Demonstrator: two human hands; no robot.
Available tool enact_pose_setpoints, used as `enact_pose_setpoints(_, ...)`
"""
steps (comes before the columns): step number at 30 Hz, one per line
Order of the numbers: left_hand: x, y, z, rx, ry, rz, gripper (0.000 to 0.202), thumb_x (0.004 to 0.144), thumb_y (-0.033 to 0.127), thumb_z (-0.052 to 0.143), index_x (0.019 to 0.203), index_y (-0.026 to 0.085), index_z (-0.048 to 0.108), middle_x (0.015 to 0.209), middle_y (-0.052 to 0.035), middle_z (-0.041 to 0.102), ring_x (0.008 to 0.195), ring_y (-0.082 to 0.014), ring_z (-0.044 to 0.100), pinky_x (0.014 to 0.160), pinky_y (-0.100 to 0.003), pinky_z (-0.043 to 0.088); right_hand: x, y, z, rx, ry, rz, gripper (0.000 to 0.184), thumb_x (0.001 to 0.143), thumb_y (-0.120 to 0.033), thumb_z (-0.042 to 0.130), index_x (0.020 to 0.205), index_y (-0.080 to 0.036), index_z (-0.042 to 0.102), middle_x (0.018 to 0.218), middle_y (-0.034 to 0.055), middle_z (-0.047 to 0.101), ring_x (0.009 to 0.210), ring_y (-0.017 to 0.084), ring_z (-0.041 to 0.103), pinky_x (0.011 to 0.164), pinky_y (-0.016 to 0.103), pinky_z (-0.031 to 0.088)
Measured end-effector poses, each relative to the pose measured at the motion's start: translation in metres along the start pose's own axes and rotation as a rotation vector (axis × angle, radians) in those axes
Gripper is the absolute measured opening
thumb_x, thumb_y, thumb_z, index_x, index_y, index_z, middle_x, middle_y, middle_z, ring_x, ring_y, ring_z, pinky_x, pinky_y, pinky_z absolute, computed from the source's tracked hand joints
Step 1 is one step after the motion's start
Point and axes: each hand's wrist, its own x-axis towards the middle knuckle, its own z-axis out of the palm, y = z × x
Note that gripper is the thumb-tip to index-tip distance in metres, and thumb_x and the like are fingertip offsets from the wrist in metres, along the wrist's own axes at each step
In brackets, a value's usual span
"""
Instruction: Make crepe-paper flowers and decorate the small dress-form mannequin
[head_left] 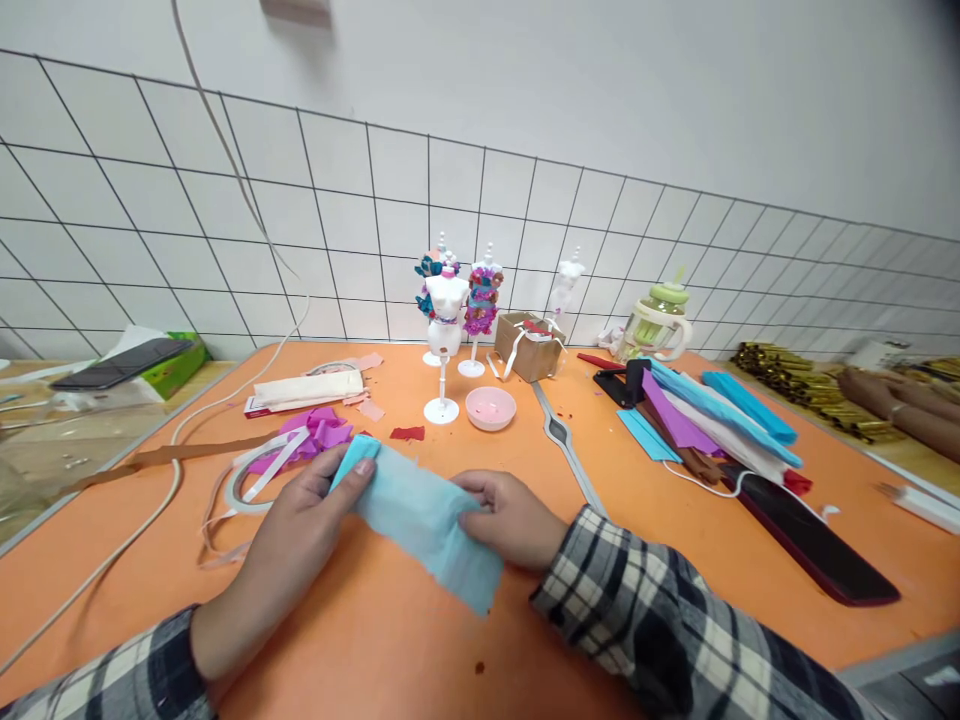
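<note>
My left hand [292, 545] pinches the left end of a light blue strip of crepe paper [420, 515], thumb on top. My right hand [510, 520] grips the same strip near its middle, fingers curled over it. The strip lies slanted across the orange table [375, 640], its lower right end loose past my right hand. Both sleeves are plaid.
Behind the hands lie purple paper scraps [319, 432], a tape ring [247, 480] and a small red scrap [407, 433]. Small white mannequins [444, 330] stand at the back with a pink bowl [490, 408] and a brown box [529, 345]. Coloured paper rolls [712, 415] lie right, a cable [150, 500] left.
</note>
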Motion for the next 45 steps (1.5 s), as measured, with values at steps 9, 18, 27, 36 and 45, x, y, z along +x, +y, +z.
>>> enact_pose_setpoints(9,0.004,-0.003,-0.008,-0.025,0.02,-0.126,0.026,0.077,0.042,0.068,0.095,0.024,0.06,0.082,0.0014,0.066,0.077,-0.0235,0.06,0.061,-0.025,0.046,-0.003,-0.005,-0.058,-0.244,0.019,0.126,0.042,0.077,-0.044,0.068,0.108,-0.016,0.068,0.076,0.0006,0.064,0.061,0.014,0.059,0.058,0.027,0.049)
enact_pose_setpoints(18,0.003,-0.01,-0.005,-0.025,-0.258,-0.227,0.033,0.07,0.039,0.079,0.09,0.021,0.061,0.078,0.0009,0.062,0.079,-0.0239,0.061,0.065,-0.029,0.05,-0.004,-0.007,-0.068,-0.354,0.145,0.054,0.037,0.078,-0.049,0.062,0.093,-0.016,0.066,0.07,-0.0011,0.054,0.058,0.011,0.046,0.053,0.023,0.038)
enact_pose_setpoints(27,-0.006,-0.016,0.001,-0.445,-0.116,-0.388,0.059,0.077,0.035,0.073,0.132,0.026,0.055,0.098,-0.004,0.072,0.084,-0.0272,0.071,0.068,-0.034,0.057,0.0,0.006,-0.067,-0.177,0.202,0.01,0.04,0.076,-0.053,0.062,0.087,-0.015,0.059,0.071,-0.0024,0.049,0.063,0.011,0.045,0.058,0.023,0.036)
enact_pose_setpoints(36,-0.002,-0.011,0.003,-0.547,-0.361,-0.505,0.041,0.066,0.027,0.087,0.102,0.015,0.071,0.091,-0.011,0.079,0.083,-0.0315,0.075,0.076,-0.039,0.06,0.007,0.009,-0.083,-0.251,0.457,0.03,0.044,0.071,-0.055,0.057,0.091,-0.016,0.061,0.068,-0.0003,0.056,0.06,0.015,0.052,0.057,0.026,0.043)
enact_pose_setpoints(45,-0.01,-0.005,0.001,-0.419,-0.226,-0.583,0.017,0.071,0.022,0.082,0.082,0.018,0.07,0.065,-0.0004,0.073,0.058,-0.019,0.07,0.051,-0.024,0.056,0.009,0.014,-0.091,-0.616,0.502,0.048,0.025,0.08,-0.038,0.057,0.09,-0.019,0.068,0.086,0.0048,0.066,0.082,0.021,0.058,0.078,0.034,0.043)
